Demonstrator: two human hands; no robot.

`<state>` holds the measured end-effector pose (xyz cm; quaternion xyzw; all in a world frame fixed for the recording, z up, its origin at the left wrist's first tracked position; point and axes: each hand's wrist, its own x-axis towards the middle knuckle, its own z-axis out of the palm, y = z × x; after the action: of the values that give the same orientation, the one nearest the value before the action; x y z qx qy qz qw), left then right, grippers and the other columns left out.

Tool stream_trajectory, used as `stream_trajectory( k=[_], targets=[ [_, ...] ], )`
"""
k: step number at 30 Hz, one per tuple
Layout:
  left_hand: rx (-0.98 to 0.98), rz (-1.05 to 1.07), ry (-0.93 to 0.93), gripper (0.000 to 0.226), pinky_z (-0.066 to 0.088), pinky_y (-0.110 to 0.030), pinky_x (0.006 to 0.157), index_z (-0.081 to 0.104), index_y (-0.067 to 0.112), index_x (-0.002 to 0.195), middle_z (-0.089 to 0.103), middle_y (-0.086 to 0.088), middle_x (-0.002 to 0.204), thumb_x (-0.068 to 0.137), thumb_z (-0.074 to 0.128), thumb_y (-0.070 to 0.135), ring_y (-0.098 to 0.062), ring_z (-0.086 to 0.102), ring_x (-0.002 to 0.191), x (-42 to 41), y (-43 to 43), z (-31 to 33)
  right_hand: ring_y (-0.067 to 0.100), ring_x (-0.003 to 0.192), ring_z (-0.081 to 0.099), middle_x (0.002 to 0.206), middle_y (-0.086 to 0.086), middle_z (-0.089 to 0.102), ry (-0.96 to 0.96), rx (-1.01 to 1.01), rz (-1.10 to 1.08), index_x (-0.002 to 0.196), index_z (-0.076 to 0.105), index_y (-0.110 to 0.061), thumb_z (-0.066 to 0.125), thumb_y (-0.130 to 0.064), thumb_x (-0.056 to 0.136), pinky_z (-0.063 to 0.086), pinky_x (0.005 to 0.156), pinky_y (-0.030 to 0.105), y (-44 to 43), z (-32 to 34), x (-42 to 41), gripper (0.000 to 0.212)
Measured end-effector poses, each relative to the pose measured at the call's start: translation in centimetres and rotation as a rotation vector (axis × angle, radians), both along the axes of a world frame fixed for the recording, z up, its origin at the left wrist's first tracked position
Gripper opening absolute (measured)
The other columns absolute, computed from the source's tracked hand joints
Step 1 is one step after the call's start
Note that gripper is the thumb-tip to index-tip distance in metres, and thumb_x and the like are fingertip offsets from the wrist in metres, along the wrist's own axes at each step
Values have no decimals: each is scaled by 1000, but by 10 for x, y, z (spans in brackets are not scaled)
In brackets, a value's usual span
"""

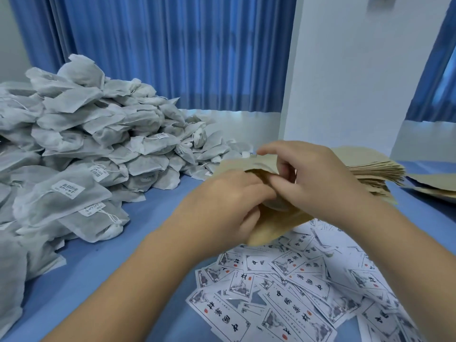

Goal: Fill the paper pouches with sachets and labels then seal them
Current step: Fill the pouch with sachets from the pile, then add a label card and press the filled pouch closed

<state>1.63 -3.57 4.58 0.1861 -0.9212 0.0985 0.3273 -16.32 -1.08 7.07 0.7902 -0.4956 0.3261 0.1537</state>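
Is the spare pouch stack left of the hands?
No: the pouch stack lies at the right, just behind the right hand, while the sachet pile fills the left.

A blue-covered table carries three lots of stock. L side, near edge to far edge: a high heap of grey-white sachets, some w/ small printed tags on strings. Near-right corner: loose white labels w/ black characters & red seals, overlapping at all angles. Far right: a fanned stack of tan paper pouches, w/ more pouches just beside it at the R edge.
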Motion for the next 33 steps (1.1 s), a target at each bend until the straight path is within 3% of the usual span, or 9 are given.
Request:
stream_trajectory(
  k=[3, 6, 11, 17, 21, 25, 27, 29, 33],
  targets=[
    [-65, 108, 216, 32, 49, -41, 71, 62, 15, 115, 58, -7, 100, 85, 57, 25, -27, 56, 87, 5, 8, -12, 11, 77, 50, 75, -18, 44, 54, 54, -40, 107, 66, -25, 64, -20, 79, 42, 70, 31, 11, -12, -3, 28],
    [34, 275, 65, 56, 46, -40, 81, 48, 27, 130, 54, -2, 114, 80, 59, 50, -25, 55, 98, 6, 10, -24, 13, 77, 55, 81, -15, 46, 22, 49, -35, 97, 71, -22, 66, -16, 79, 46, 69, 34, 23, -23, -8, 19],
    [134, 321, -60, 58, 42, -39, 88, 48, 26, 139, 52, 0, 132, 84, 57, 13, -27, 53, 109, 6, 12, -35, 7, 71, 56, 82, -15, 55, -145, 51, -1, 92, 74, -25, 57, -31, 78, 46, 62, 30, 46, -26, -17, 23],
    [226, 135, -86, 69, 48, -41, 89, 42, 29, 144, 51, -1, 138, 80, 44, 4, -27, 56, 113, 7, 30, -36, 14, 81, 59, 93, -6, 64, 32, 6, 45, 106, 72, -22, 55, -45, 86, 51, 63, 37, 76, -39, -29, 34],
    [248, 156, -240, 70, 40, -40, 102, 42, 35, 143, 43, -3, 147, 77, 39, 12, -24, 48, 127, 10, 36, -53, 13, 102, 58, 117, -8, 61, 207, 186, 24, 123, 63, -29, 52, -50, 88, 52, 83, 34, 89, -68, -41, 43],
    [218, 171, -326, 53, 43, -44, 101, 58, 25, 133, 49, -8, 143, 81, 58, 17, -29, 49, 129, 13, 39, -73, 2, 134, 28, 149, -19, 34, 309, 405, 41, 144, 36, -42, 39, -56, 94, 22, 108, 25, 87, -97, -51, 52],
    [209, 178, -365, 48, 33, -42, 110, 53, 25, 137, 43, -5, 148, 90, 59, 24, -31, 38, 138, 14, 40, -81, 0, 137, 21, 152, -23, 27, 295, 468, 60, 144, 36, -42, 38, -54, 96, 18, 110, 26, 85, -103, -54, 49],
    [291, 212, -387, 49, 9, -30, 118, 32, 32, 149, 19, 5, 158, 100, 40, 39, -22, 8, 149, 13, 41, -86, -1, 138, 22, 153, -24, 25, 283, 483, 53, 142, 41, -40, 39, -52, 97, 21, 112, 28, 84, -102, -53, 46],
    [372, 264, -502, 52, -6, -26, 117, 17, 32, 153, -2, 8, 161, 102, 19, 45, -16, -15, 147, 7, 42, -87, 8, 126, 46, 143, -16, 45, 354, 449, 27, 126, 60, -25, 37, -46, 99, 41, 101, 31, 87, -100, -48, 41]
  ],
)
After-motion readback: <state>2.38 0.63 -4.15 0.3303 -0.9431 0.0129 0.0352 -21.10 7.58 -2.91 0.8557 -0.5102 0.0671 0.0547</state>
